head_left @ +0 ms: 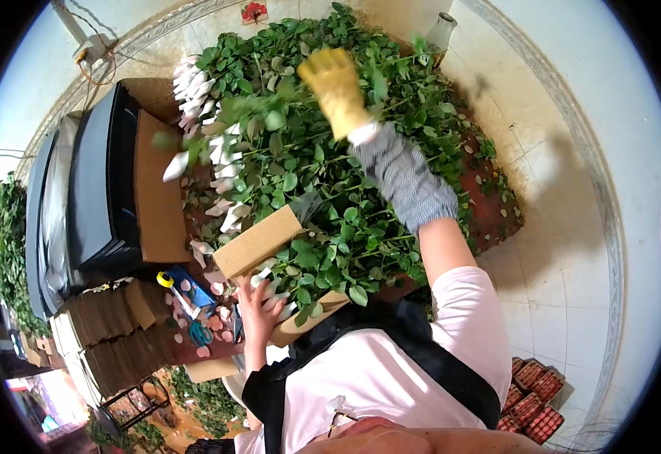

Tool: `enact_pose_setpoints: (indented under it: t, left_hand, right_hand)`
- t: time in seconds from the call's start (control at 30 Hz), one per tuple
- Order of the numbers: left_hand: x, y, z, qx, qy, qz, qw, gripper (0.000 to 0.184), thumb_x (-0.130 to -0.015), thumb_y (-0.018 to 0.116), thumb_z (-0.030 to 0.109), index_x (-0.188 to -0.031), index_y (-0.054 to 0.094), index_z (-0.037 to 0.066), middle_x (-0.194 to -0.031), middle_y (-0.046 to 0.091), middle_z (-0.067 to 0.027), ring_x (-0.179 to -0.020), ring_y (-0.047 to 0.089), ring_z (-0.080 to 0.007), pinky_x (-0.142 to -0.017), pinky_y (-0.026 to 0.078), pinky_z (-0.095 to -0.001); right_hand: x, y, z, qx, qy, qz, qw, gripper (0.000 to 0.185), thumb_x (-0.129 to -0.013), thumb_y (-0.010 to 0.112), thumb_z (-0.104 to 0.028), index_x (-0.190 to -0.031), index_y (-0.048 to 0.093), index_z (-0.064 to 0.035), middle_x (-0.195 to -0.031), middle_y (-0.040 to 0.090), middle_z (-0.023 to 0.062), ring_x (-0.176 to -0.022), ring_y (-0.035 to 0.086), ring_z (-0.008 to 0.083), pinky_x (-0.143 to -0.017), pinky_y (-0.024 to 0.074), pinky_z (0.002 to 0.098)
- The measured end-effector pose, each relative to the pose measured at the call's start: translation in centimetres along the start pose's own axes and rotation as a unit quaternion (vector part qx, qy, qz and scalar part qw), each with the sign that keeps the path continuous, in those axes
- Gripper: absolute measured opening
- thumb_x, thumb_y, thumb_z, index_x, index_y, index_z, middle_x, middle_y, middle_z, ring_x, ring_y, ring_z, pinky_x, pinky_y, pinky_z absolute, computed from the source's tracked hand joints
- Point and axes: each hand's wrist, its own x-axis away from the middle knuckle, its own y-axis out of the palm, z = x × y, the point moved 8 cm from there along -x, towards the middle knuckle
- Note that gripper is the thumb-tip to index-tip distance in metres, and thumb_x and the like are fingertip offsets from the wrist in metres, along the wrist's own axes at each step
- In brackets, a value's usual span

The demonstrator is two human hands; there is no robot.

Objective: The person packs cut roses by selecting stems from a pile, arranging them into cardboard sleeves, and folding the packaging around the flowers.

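Observation:
My right hand (334,83), in a yellow glove with a grey knitted sleeve, is closed and blurred over the leafy stems. It appears to grip a rose stem whose leaves are smeared by motion; the rose's white-covered bud (175,166) points left. My bare left hand (259,306) has its fingers spread against white-wrapped rose buds (270,289) at the near edge. A corrugated cardboard strip (259,242) stands beside these buds, and another cardboard piece (311,319) lies under their stems. Behind them spreads a large pile of leafy roses (293,159), white-wrapped heads to the left.
Tall black sheets (103,174) and brown cardboard (160,197) stand at left. Stacked folded cardboard (119,333) sits nearer. A yellow-ended tool (175,291), teal scissors (200,333) and loose petals lie on the table. A tiled wall (550,250) rises right, with red patterned bundles (531,397) below.

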Motion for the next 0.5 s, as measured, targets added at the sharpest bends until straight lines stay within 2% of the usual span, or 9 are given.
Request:
enact_pose_setpoints:
  t: [0.07, 0.1, 0.17, 0.23, 0.27, 0.33, 0.37, 0.47, 0.5]
  left_hand:
    - [-0.2, -0.7, 1.3, -0.024, 0.022, 0.004, 0.999, 0.056, -0.069, 0.086, 0.019, -0.120, 0.066, 0.007, -0.144, 0.046, -0.0165, -0.124, 0.047, -0.0405, -0.104, 0.042, -0.0491]
    - [-0.4, -0.7, 1.2, -0.023, 0.020, 0.003, 1.000, 0.056, -0.069, 0.086, 0.019, -0.120, 0.066, 0.006, -0.144, 0.046, -0.0163, -0.125, 0.047, -0.0403, -0.104, 0.042, -0.0489]
    - [-0.2, -0.4, 0.8, -0.002, 0.012, 0.001, 1.000, 0.057, -0.068, 0.087, 0.018, -0.120, 0.066, 0.007, -0.145, 0.045, -0.0165, -0.125, 0.048, -0.0397, -0.105, 0.042, -0.0483]
    - [-0.3, -0.4, 0.9, -0.020, 0.013, -0.002, 1.000, 0.057, -0.068, 0.087, 0.018, -0.120, 0.066, 0.007, -0.145, 0.045, -0.0169, -0.126, 0.047, -0.0397, -0.105, 0.042, -0.0481]
    - [-0.4, -0.4, 0.9, -0.037, 0.010, -0.005, 0.999, 0.057, -0.068, 0.087, 0.018, -0.120, 0.067, 0.007, -0.146, 0.045, -0.0172, -0.126, 0.047, -0.0397, -0.105, 0.042, -0.0480]
    - [0.1, -0.1, 0.2, -0.024, 0.013, -0.008, 1.000, 0.057, -0.067, 0.088, 0.018, -0.119, 0.066, 0.008, -0.146, 0.044, -0.0178, -0.126, 0.048, -0.0403, -0.106, 0.042, -0.0485]
    - [0.2, -0.1, 0.0, -0.028, 0.017, -0.007, 0.999, 0.058, -0.067, 0.088, 0.018, -0.120, 0.066, 0.008, -0.146, 0.044, -0.0179, -0.126, 0.048, -0.0406, -0.106, 0.042, -0.0491]
    - [-0.3, -0.2, 0.6, -0.038, 0.008, -0.010, 0.999, 0.058, -0.066, 0.087, 0.017, -0.120, 0.066, 0.008, -0.146, 0.044, -0.0179, -0.125, 0.048, -0.0411, -0.105, 0.042, -0.0507]
    - [-0.3, -0.1, 0.6, -0.036, 0.011, -0.008, 0.999, 0.058, -0.066, 0.087, 0.017, -0.120, 0.066, 0.008, -0.146, 0.044, -0.0177, -0.125, 0.048, -0.0411, -0.105, 0.042, -0.0504]
  right_hand:
    - [0.7, -1.1, 2.7, 0.085, 0.077, 0.013, 0.993, 0.037, -0.091, 0.066, -0.015, -0.127, 0.057, -0.0171, -0.133, 0.058, 0.0089, -0.123, 0.053, 0.0214, -0.108, 0.0408, 0.0401]
    - [0.9, -0.4, 2.4, 0.032, 0.058, 0.010, 0.998, 0.034, -0.090, 0.068, -0.017, -0.123, 0.059, -0.0153, -0.123, 0.063, 0.0085, -0.114, 0.058, 0.0223, -0.105, 0.0432, 0.0389]
    - [2.3, 4.9, 0.1, 0.040, -0.014, -0.216, 0.975, 0.022, -0.090, 0.066, -0.015, -0.112, 0.068, -0.0136, -0.108, 0.069, 0.0079, -0.101, 0.065, 0.0261, -0.100, 0.0474, 0.0392]
    - [6.5, 9.1, -1.5, 0.012, -0.050, -0.212, 0.976, 0.017, -0.083, 0.068, -0.012, -0.099, 0.072, -0.0164, -0.110, 0.069, 0.0078, -0.109, 0.061, 0.0235, -0.099, 0.0457, 0.0439]
    - [8.2, 8.9, -1.6, 0.066, -0.054, -0.299, 0.950, 0.017, -0.082, 0.066, -0.016, -0.097, 0.073, -0.0163, -0.111, 0.068, 0.0070, -0.114, 0.059, 0.0233, -0.102, 0.0424, 0.0447]
    - [9.4, 14.5, -0.9, 0.024, -0.067, -0.202, 0.977, 0.020, -0.082, 0.062, -0.017, -0.099, 0.073, -0.0173, -0.112, 0.068, 0.0066, -0.116, 0.058, 0.0246, -0.105, 0.0393, 0.0424]
    - [8.9, 12.2, -0.7, -0.041, -0.046, -0.171, 0.983, 0.023, -0.083, 0.059, -0.018, -0.101, 0.073, -0.0159, -0.118, 0.068, 0.0072, -0.119, 0.057, 0.0261, -0.107, 0.0368, 0.0424]
    - [8.0, 3.0, -1.6, -0.129, -0.070, 0.132, 0.980, 0.026, -0.087, 0.053, -0.010, -0.108, 0.069, -0.0097, -0.127, 0.065, 0.0094, -0.124, 0.056, 0.0281, -0.112, 0.0357, 0.0449]
    - [7.4, -0.7, -1.8, -0.144, -0.105, 0.144, 0.973, 0.030, -0.088, 0.052, -0.007, -0.112, 0.068, -0.0100, -0.128, 0.065, 0.0098, -0.123, 0.056, 0.0278, -0.113, 0.0365, 0.0442]
